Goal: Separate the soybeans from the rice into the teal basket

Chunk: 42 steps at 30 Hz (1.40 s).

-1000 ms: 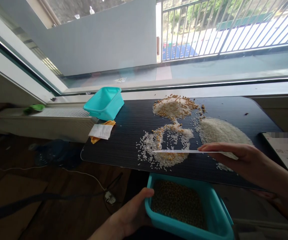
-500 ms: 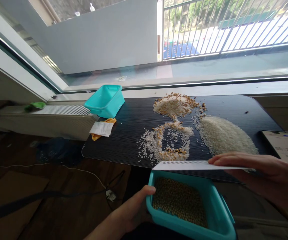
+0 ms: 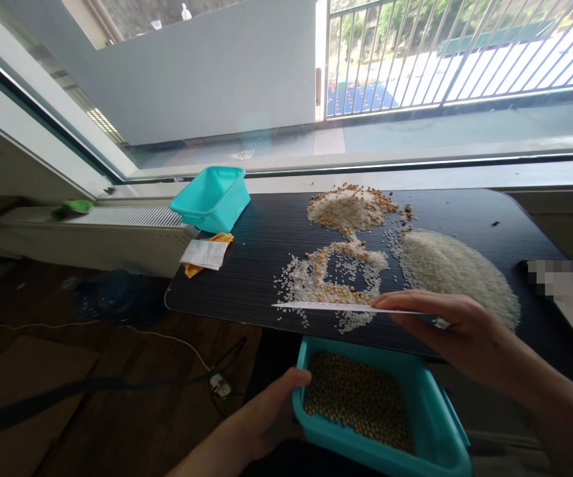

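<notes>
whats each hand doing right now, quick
Left hand: closed on the near bin, thumb over its rim.
Right hand: closed on a white card, held nearly edge-on to the camera.

1. We've raised our bare right hand (image 3: 458,324) from lower right to right of centre.
2. Our thin, flat white card (image 3: 326,307) has left the rectangular teal plastic tub (image 3: 435,411), lower centre, for the rice-and-bean ring (image 3: 318,278), mid-frame.
</notes>
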{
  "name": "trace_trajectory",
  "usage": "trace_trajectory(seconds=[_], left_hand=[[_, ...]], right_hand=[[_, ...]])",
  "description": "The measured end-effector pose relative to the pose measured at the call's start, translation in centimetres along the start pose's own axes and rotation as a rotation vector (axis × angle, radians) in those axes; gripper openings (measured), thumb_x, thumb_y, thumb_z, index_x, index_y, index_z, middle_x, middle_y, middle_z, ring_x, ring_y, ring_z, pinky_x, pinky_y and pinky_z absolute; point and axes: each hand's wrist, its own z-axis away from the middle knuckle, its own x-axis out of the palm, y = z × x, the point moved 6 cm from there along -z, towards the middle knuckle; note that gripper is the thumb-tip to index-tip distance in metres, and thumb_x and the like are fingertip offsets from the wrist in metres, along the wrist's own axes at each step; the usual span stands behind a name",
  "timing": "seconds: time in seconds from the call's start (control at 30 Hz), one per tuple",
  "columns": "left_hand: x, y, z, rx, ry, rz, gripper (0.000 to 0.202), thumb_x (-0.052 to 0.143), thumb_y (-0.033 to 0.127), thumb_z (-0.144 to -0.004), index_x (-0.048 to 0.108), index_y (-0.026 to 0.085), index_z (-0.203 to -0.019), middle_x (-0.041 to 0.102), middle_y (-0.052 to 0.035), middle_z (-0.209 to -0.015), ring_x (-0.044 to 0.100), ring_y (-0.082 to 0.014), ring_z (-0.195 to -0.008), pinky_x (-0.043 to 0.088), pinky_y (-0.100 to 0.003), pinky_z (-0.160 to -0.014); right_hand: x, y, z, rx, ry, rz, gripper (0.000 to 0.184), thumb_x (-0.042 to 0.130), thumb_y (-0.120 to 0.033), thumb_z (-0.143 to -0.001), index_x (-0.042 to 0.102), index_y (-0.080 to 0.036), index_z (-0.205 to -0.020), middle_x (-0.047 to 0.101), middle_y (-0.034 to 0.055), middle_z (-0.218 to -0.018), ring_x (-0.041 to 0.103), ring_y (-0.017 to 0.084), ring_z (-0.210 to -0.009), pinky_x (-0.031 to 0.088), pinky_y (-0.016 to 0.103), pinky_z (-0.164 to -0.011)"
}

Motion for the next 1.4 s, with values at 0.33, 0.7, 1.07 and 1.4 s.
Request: trace_trajectory(seconds=[0.33,0.7,1.07,1.4], left_hand=[[-0.1,0.0,-0.3,-0.018,0.010,-0.010,0.057,0.059,0.051,-0.077,0.063,0.015,-0.120,0.073,-0.0110,-0.110,0.063,-0.0295,-0.107,0.047,-0.040,-0.091],[0.4,0.1,-0.2,-0.019,0.001,-0.023,0.063,0.062,0.054,-0.073,0.063,0.014,-0.121,0.072,-0.0128,-0.113,0.061,-0.0327,-0.111,0.046,-0.042,-0.092],[-0.1,0.1,-0.2,-0.021,0.026,-0.036,0.061,0.059,0.053,-0.074,0.064,0.014,-0.121,0.070,-0.0116,-0.119,0.062,-0.0316,-0.110,0.048,-0.042,-0.090],[-0.6,0.4,0.2,-0.023,0.041,-0.039,0.063,0.062,0.056,-0.072,0.065,0.016,-0.120,0.071,-0.0105,-0.117,0.062,-0.0299,-0.107,0.048,-0.042,-0.090]], right_hand=[[-3.2,2.7,3.0,0.224,0.194,0.277,0.038,0.057,-0.060,-0.081,0.076,-0.030,-0.093,0.075,0.0044,-0.083,0.071,0.025,-0.087,0.059,0.031,-0.071],[-3.2,2.0,3.0,0.138,0.048,0.176,0.030,0.058,-0.054,-0.083,0.077,-0.032,-0.090,0.076,0.0010,-0.087,0.072,0.022,-0.080,0.059,0.025,-0.067],[-3.3,1.5,3.4,-0.006,0.008,0.151,0.017,0.061,-0.039,-0.085,0.072,-0.040,-0.097,0.075,-0.0106,-0.093,0.072,0.013,-0.077,0.053,0.015,-0.071],[-2.9,1.6,3.3,0.030,0.009,0.140,0.016,0.061,-0.041,-0.084,0.074,-0.037,-0.092,0.075,-0.0087,-0.082,0.070,0.012,-0.066,0.052,0.011,-0.062]])
